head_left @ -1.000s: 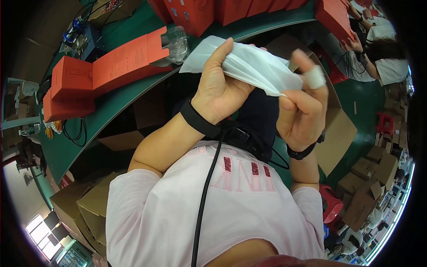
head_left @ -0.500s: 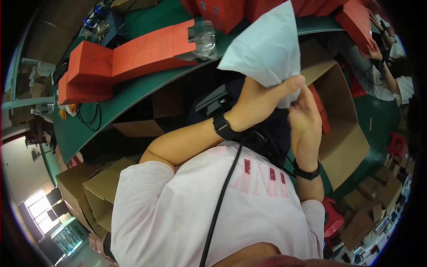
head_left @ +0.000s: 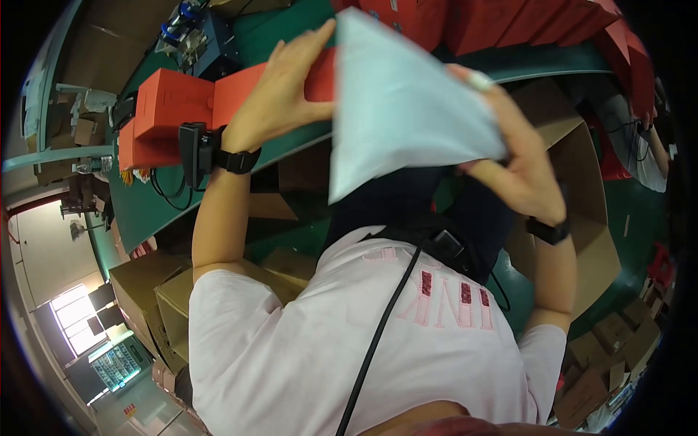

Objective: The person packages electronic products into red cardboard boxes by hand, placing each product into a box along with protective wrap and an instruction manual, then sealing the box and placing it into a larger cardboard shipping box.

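Note:
Both my hands hold a pale blue-white bag [head_left: 407,109] spread out flat and wide in front of me. My left hand [head_left: 287,91] grips its left edge near the top corner, fingers along the rim. My right hand [head_left: 509,142] holds the right side, fingers curled around the lower right corner; one finger has white tape. The bag hangs above my lap and hides part of the green bench [head_left: 167,203]. Black bands sit on both wrists.
Long red boxes [head_left: 174,102] lie on the green bench to the left, more red boxes [head_left: 509,22] along the top. An open brown carton [head_left: 589,211] stands at my right. Stacked cartons [head_left: 145,291] sit lower left. Another person [head_left: 640,145] works at far right.
The bag was crumpled between my hands, then lifted; now it is spread open wide, my left hand has moved out to its left edge and my right to its right side.

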`<control>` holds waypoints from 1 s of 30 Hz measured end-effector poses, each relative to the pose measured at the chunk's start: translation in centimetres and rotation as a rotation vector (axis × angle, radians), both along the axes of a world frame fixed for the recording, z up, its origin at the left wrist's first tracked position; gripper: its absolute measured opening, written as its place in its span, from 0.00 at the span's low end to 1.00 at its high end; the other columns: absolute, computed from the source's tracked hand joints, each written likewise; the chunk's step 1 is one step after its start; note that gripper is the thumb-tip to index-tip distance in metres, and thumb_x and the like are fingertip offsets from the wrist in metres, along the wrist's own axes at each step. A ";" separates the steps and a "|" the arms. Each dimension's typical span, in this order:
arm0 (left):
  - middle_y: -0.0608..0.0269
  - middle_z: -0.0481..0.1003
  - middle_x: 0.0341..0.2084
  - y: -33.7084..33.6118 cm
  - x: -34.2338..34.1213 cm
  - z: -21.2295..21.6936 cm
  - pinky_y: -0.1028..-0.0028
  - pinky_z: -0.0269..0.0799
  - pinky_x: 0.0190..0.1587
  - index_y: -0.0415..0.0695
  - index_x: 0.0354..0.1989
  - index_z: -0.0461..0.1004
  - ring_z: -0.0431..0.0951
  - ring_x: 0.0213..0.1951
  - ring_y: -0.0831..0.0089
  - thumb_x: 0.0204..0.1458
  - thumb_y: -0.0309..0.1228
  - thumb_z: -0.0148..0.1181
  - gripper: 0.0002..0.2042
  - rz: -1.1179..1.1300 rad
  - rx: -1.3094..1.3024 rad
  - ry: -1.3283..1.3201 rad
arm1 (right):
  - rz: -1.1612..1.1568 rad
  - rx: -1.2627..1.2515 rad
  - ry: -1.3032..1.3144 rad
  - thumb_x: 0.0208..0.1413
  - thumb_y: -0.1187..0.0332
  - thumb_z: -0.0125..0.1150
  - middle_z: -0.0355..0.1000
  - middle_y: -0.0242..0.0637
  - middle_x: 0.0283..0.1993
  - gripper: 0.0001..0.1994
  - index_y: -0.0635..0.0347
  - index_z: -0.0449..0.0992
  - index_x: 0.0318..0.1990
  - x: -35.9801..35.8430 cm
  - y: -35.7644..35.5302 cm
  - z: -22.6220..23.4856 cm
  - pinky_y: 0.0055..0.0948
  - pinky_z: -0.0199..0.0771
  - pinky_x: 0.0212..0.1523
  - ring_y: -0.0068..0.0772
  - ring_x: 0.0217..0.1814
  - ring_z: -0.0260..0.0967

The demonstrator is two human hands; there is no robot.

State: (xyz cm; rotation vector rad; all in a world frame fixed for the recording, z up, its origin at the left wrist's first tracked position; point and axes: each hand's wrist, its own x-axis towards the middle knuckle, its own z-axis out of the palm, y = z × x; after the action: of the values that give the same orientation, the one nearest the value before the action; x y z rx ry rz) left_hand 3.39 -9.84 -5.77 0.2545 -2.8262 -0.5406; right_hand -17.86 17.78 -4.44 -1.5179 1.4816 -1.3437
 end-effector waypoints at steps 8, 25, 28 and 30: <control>0.49 0.69 0.63 0.3 -0.1 0.0 0.63 0.64 0.66 0.45 0.76 0.50 0.69 0.65 0.60 0.50 0.34 0.66 0.44 -0.032 0.269 0.074 | 0.186 0.102 0.047 0.48 0.79 0.67 0.62 0.47 0.70 0.31 0.64 0.67 0.63 2.1 -5.8 -3.0 0.36 0.64 0.65 0.49 0.68 0.65; 0.58 0.72 0.54 -0.7 2.6 -0.7 0.66 0.65 0.60 0.44 0.71 0.59 0.68 0.55 0.61 0.34 0.23 0.61 0.45 0.112 0.449 0.170 | -0.011 0.120 0.257 0.48 0.78 0.67 0.68 0.46 0.63 0.31 0.64 0.69 0.63 -0.6 -3.9 -1.4 0.36 0.63 0.65 0.45 0.65 0.66; 0.58 0.71 0.54 -0.5 2.6 -0.5 0.65 0.65 0.61 0.44 0.68 0.61 0.67 0.56 0.61 0.34 0.23 0.62 0.42 0.122 0.498 0.168 | -0.244 0.067 0.502 0.48 0.81 0.67 0.70 0.47 0.56 0.30 0.63 0.70 0.62 0.3 -3.4 1.2 0.34 0.69 0.58 0.46 0.57 0.72; 0.58 0.71 0.54 -0.4 2.5 -0.8 0.65 0.65 0.62 0.44 0.68 0.61 0.67 0.57 0.61 0.35 0.24 0.62 0.42 0.133 0.553 0.205 | -0.280 0.010 0.588 0.48 0.81 0.67 0.70 0.48 0.55 0.31 0.61 0.71 0.63 1.5 -4.2 0.5 0.34 0.71 0.55 0.48 0.55 0.72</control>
State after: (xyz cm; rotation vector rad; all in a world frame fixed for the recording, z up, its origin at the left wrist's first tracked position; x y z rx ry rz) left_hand 5.87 -10.23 -6.55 0.4534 -2.3885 -1.2306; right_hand -16.41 13.54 -3.95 -1.8496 2.1205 -1.0751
